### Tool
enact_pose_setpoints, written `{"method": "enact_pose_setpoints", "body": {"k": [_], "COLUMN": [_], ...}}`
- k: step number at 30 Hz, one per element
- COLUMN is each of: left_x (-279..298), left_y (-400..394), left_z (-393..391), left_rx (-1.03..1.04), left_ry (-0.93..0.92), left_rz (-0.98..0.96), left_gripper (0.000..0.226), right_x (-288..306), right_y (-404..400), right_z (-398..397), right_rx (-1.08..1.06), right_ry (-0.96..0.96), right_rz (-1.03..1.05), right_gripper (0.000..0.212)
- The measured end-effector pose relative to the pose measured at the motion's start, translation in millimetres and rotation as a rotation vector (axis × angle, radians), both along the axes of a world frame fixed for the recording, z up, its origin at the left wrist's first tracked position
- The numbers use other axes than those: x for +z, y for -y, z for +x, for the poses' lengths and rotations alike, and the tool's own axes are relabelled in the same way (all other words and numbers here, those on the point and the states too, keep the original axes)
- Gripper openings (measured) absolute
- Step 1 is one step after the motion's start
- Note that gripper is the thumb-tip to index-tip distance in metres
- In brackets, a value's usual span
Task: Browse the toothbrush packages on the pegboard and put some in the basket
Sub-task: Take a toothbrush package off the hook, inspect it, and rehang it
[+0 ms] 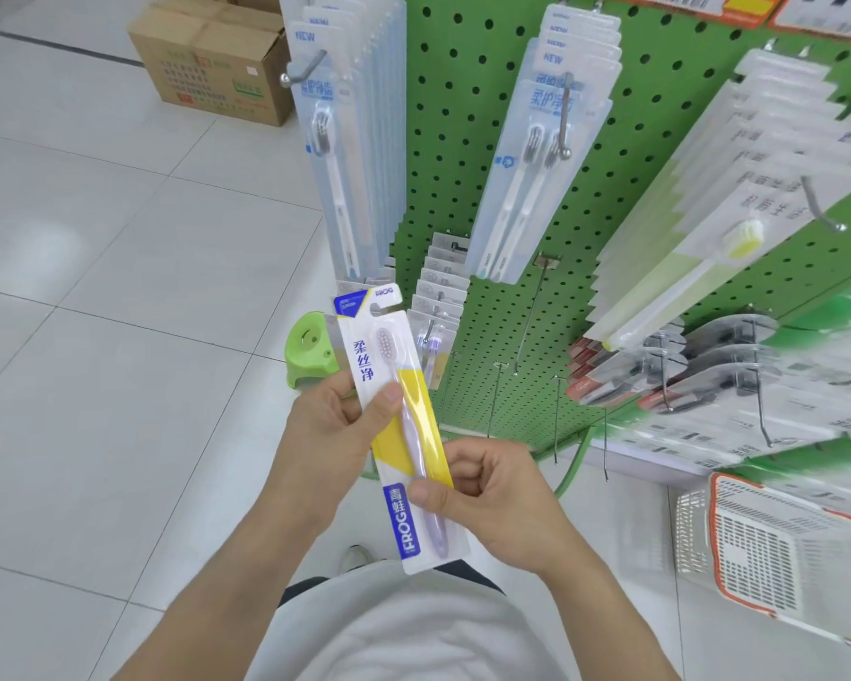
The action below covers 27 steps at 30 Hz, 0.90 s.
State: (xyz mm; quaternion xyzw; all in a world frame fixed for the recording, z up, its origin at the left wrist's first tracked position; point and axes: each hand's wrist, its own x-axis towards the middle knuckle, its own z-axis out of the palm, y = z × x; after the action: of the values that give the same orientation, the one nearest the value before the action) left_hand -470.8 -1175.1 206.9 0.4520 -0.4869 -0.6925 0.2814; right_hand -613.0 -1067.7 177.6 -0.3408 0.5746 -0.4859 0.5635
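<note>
I hold a FROG toothbrush package (394,385), white, yellow and blue with a lilac brush, upright in front of me. My left hand (330,435) grips its left edge, thumb on the front. My right hand (492,498) pinches its lower right side, thumb pressed on the front. The green pegboard (463,140) stands ahead with rows of hanging toothbrush packages (536,164). A white basket with an orange rim (777,543) sits at the lower right.
Metal pegs (531,317) stick out of the board, some bare. A green plastic stool (310,351) stands by the board's foot. Cardboard boxes (217,56) sit on the white tiled floor at the upper left. More packages (708,238) hang at the right.
</note>
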Motion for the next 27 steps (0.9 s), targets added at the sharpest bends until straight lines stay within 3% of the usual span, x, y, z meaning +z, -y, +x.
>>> {"method": "enact_pose_setpoints", "body": {"k": [4,9,12,15,24,27], "left_x": [1,4,7,6,2,-1], "left_y": [-2,3,5,2,3,2], "left_z": [-1,-4,-4,-4,-5,-6], "left_rx": [-0.073,0.033,-0.036,-0.133,-0.092,-0.090], "left_ry": [-0.019,-0.040,-0.028,0.026,0.017,0.003], "left_rz": [0.044,0.000,-0.011,-0.035,-0.014,-0.012], "left_gripper": [0.024,0.028,0.032,0.027,0.023,0.026], "right_x": [6,12,12,11,8,8], "right_y": [2,1,0,-1,-9,-11], "right_z": [-2,-12,-15,-13,-30,-34], "right_rx": [-0.060,0.123,0.132,0.115,0.253,0.286], "right_ry": [0.029,-0.099,-0.117,-0.084,0.181,0.183], "right_rz": [-0.028,0.094,0.133,0.123,0.039,0.032], "right_gripper": [0.016,0.022,0.023,0.027,0.036,0.035]}}
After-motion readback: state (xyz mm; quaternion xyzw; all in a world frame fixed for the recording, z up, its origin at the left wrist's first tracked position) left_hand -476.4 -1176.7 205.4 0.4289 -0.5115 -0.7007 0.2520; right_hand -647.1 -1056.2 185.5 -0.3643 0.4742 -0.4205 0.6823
